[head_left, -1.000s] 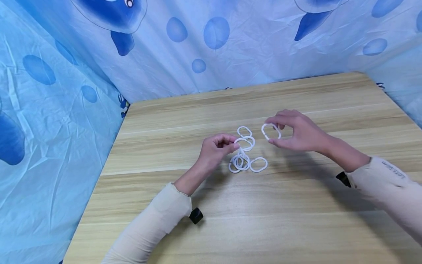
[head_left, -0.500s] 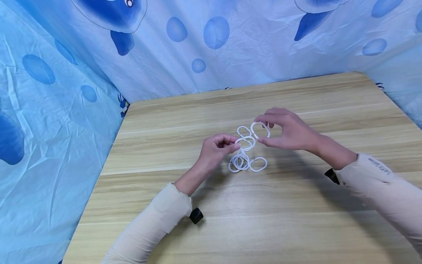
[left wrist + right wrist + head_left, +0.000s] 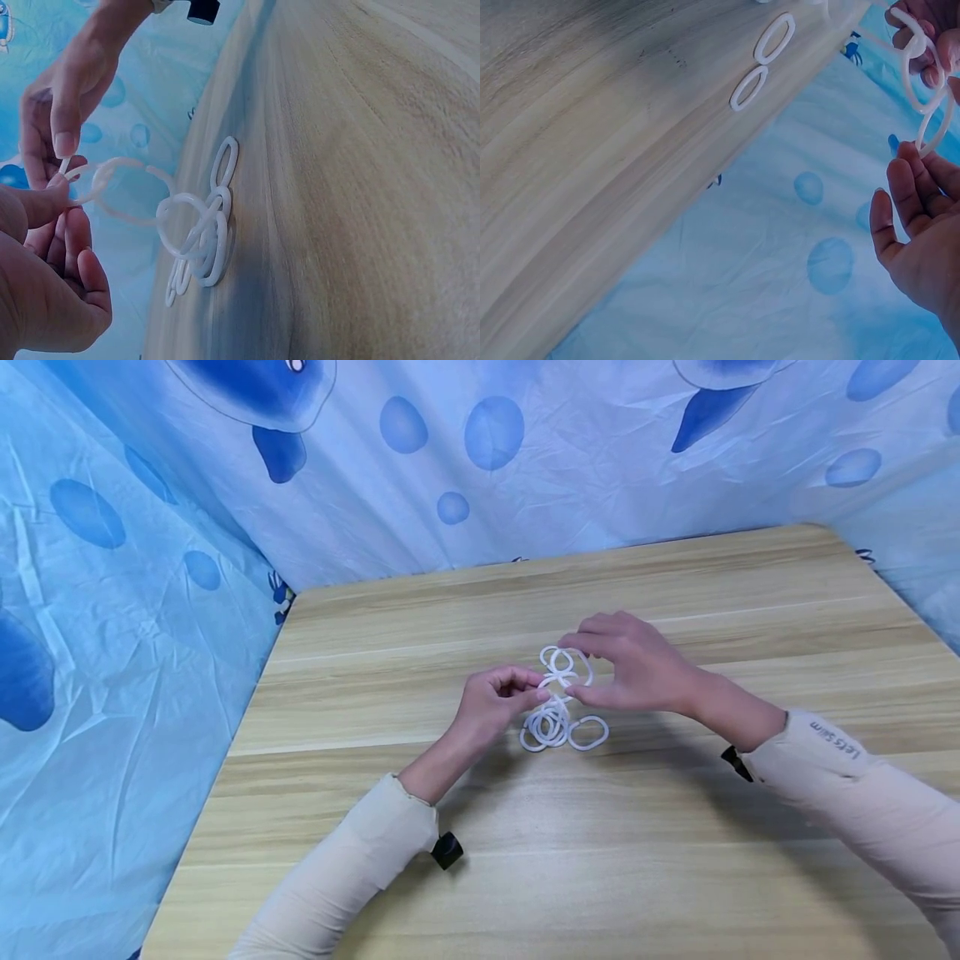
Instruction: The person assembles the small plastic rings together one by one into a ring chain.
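Observation:
My left hand pinches a white plastic ring between thumb and fingers above the table. Several linked white rings hang below it, down to a small heap on the wood. From the other side, my right hand holds another white ring by its edge, thumb below and fingers above. The two held rings overlap in the head view and meet in the right wrist view. Whether they are hooked together I cannot tell.
One white ring lies right of the heap on the wooden table; another ring lies just beyond the hands. A blue patterned curtain hangs behind and left of the table.
My right hand has moved left with its ring, from well apart to right against the ring in my left hand. The left hand has stayed almost in place.

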`<move>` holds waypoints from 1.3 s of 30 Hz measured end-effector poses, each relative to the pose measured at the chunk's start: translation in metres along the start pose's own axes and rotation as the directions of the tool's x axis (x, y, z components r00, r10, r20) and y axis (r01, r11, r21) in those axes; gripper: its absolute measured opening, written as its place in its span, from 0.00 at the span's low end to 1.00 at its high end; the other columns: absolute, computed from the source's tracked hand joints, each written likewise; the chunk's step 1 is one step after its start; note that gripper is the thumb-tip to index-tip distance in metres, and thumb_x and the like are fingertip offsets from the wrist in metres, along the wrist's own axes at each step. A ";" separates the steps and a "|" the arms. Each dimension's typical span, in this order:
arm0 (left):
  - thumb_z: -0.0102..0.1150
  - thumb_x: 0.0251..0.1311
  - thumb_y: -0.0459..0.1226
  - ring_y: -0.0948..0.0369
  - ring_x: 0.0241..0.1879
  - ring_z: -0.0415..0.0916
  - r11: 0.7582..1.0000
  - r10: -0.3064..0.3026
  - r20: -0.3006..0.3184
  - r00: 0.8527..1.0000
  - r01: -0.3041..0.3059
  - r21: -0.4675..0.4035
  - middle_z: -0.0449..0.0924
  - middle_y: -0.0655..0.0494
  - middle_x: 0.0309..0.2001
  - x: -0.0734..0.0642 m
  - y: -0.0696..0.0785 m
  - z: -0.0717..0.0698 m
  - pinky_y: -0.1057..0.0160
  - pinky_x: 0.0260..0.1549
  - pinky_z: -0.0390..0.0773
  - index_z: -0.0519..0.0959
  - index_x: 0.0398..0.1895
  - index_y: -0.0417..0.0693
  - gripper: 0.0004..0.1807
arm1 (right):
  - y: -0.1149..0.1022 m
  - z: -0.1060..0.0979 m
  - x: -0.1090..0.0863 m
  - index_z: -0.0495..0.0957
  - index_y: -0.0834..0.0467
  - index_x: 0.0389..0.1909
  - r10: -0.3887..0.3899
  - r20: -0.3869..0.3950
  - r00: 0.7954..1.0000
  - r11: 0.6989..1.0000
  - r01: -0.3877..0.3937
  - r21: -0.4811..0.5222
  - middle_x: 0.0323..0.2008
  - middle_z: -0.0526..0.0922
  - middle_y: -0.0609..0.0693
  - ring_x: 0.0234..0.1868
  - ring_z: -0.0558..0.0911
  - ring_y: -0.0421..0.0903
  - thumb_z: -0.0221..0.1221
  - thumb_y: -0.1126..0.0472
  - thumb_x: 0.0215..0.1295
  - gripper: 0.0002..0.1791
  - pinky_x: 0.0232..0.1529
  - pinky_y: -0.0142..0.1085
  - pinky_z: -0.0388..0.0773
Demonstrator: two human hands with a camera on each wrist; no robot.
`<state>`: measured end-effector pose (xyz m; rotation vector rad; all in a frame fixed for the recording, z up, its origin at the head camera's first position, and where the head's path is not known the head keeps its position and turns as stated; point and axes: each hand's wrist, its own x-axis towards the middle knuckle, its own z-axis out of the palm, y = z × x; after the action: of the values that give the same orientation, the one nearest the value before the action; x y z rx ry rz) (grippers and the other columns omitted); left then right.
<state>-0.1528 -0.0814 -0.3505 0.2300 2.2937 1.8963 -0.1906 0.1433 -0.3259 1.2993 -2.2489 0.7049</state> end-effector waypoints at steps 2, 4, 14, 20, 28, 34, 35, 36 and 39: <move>0.69 0.53 0.32 0.65 0.29 0.75 1.000 0.003 -0.003 1.000 -0.003 0.001 0.83 0.52 0.31 0.000 0.000 0.000 0.71 0.30 0.76 0.83 0.39 0.36 0.11 | -0.001 0.001 0.000 0.82 0.61 0.44 -0.002 0.005 1.000 0.999 0.002 -0.032 0.33 0.82 0.49 0.34 0.77 0.46 0.70 0.52 0.45 0.26 0.36 0.41 0.70; 0.69 0.53 0.32 0.65 0.28 0.75 1.000 0.005 -0.006 1.000 -0.005 0.002 0.83 0.52 0.31 0.001 -0.001 0.001 0.71 0.30 0.75 0.83 0.38 0.37 0.10 | -0.003 0.002 0.000 0.82 0.62 0.44 0.001 0.021 1.000 0.998 0.001 -0.060 0.34 0.81 0.50 0.35 0.78 0.47 0.70 0.50 0.45 0.27 0.37 0.43 0.70; 0.70 0.53 0.33 0.65 0.31 0.75 1.000 0.012 -0.022 1.000 -0.012 0.002 0.84 0.53 0.34 0.001 0.000 0.001 0.71 0.32 0.76 0.84 0.38 0.41 0.09 | -0.010 0.006 -0.001 0.82 0.62 0.46 0.002 0.104 0.995 0.999 0.004 -0.051 0.37 0.82 0.52 0.38 0.79 0.50 0.69 0.49 0.45 0.28 0.40 0.45 0.73; 0.70 0.53 0.33 0.65 0.29 0.73 0.999 0.033 -0.053 0.998 -0.033 0.007 0.82 0.53 0.34 0.001 -0.002 0.001 0.72 0.30 0.73 0.84 0.41 0.42 0.12 | -0.010 0.008 -0.001 0.83 0.62 0.45 0.010 0.105 0.994 1.000 -0.010 0.003 0.34 0.82 0.50 0.33 0.78 0.45 0.71 0.50 0.43 0.29 0.38 0.42 0.74; 0.69 0.53 0.33 0.64 0.29 0.72 0.999 0.050 -0.101 0.994 -0.051 -0.006 0.80 0.54 0.33 -0.001 0.001 -0.001 0.72 0.28 0.72 0.83 0.40 0.41 0.11 | -0.006 0.009 -0.002 0.83 0.60 0.45 0.071 0.118 0.990 0.996 -0.078 0.050 0.30 0.79 0.44 0.27 0.73 0.41 0.70 0.52 0.45 0.25 0.32 0.37 0.70; 0.68 0.53 0.30 0.63 0.27 0.69 0.983 0.167 -0.035 0.985 -0.163 0.089 0.78 0.53 0.29 -0.009 0.005 0.002 0.71 0.26 0.70 0.84 0.34 0.42 0.05 | -0.004 0.010 -0.003 0.84 0.59 0.43 0.082 0.097 0.992 0.994 -0.088 0.060 0.27 0.77 0.42 0.25 0.70 0.37 0.70 0.53 0.45 0.23 0.28 0.34 0.68; 0.69 0.53 0.30 0.63 0.27 0.70 0.977 0.185 -0.018 0.983 -0.182 0.111 0.79 0.53 0.29 -0.010 0.006 0.002 0.71 0.26 0.70 0.84 0.33 0.42 0.05 | -0.004 0.010 -0.003 0.84 0.59 0.43 0.082 0.095 0.992 0.994 -0.088 0.060 0.27 0.77 0.42 0.25 0.70 0.37 0.70 0.53 0.45 0.22 0.28 0.34 0.68; 0.69 0.53 0.30 0.63 0.27 0.70 0.972 0.200 -0.004 0.980 -0.198 0.130 0.79 0.54 0.30 -0.011 0.005 0.003 0.71 0.26 0.70 0.85 0.34 0.43 0.05 | -0.004 0.010 -0.003 0.84 0.59 0.43 0.084 0.095 0.992 0.994 -0.090 0.062 0.27 0.77 0.42 0.25 0.71 0.38 0.70 0.54 0.45 0.22 0.27 0.34 0.68; 0.69 0.53 0.30 0.62 0.27 0.70 0.951 0.256 0.008 0.967 -0.253 0.178 0.80 0.54 0.31 -0.011 0.005 0.003 0.70 0.26 0.71 0.85 0.34 0.44 0.05 | -0.006 0.010 -0.002 0.84 0.58 0.43 0.097 0.114 0.989 0.991 -0.107 0.084 0.25 0.76 0.43 0.25 0.72 0.40 0.70 0.53 0.46 0.22 0.26 0.34 0.67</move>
<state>-0.1411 -0.0797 -0.3464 0.5620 2.5529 1.8030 -0.1861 0.1360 -0.3335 1.3013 -2.4113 0.7970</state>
